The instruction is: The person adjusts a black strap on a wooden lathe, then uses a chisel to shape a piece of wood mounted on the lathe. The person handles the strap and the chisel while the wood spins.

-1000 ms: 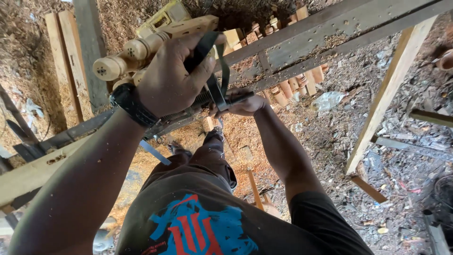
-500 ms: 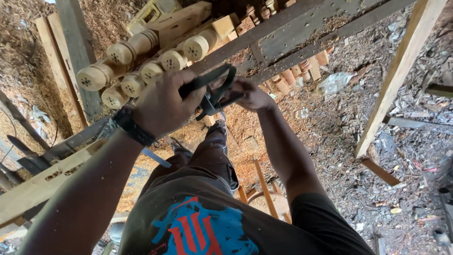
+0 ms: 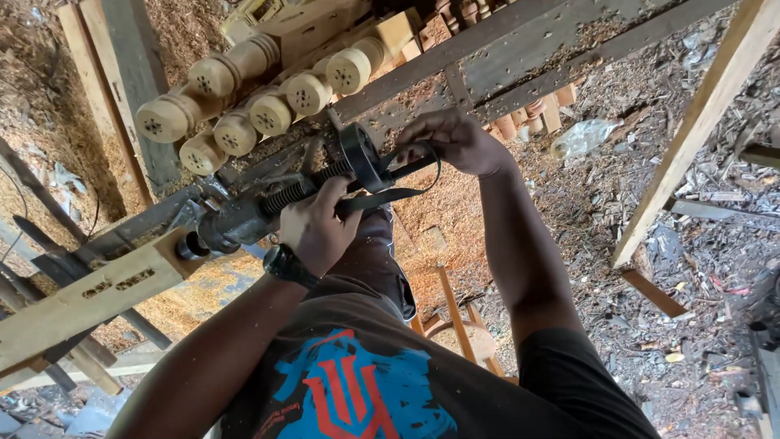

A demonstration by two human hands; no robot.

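Lathe spindle (image 3: 272, 203), a dark threaded metal shaft with a round black pulley (image 3: 360, 154) at its end, lies along the worn wooden bench rail (image 3: 504, 61), and both hands are on it. The left hand (image 3: 317, 223) is wrapped round the shaft just beside the pulley, fingers curled closed over the threads, apparently to keep it from turning. A black wristwatch (image 3: 288, 266) sits on that wrist. The right hand (image 3: 455, 140) rests on the far side of the pulley, fingers pinched shut on a thin black drive belt (image 3: 398, 193) that loops off the wheel; the pull looks meant to keep the belt taut against the rim. Beyond the pulley, a row of pale turned wooden balusters (image 3: 272, 89) is stacked with round ends facing the camera, near enough to the spindle to be within reach. On the other side of the pulley a squared timber blank (image 3: 81, 297) lines up with the spindle's nose. Below the pulley, past the brown printed shirt (image 3: 349, 390), a small wooden stool (image 3: 459, 329) stands on sawdust, with chips and scraps scattered farther out.
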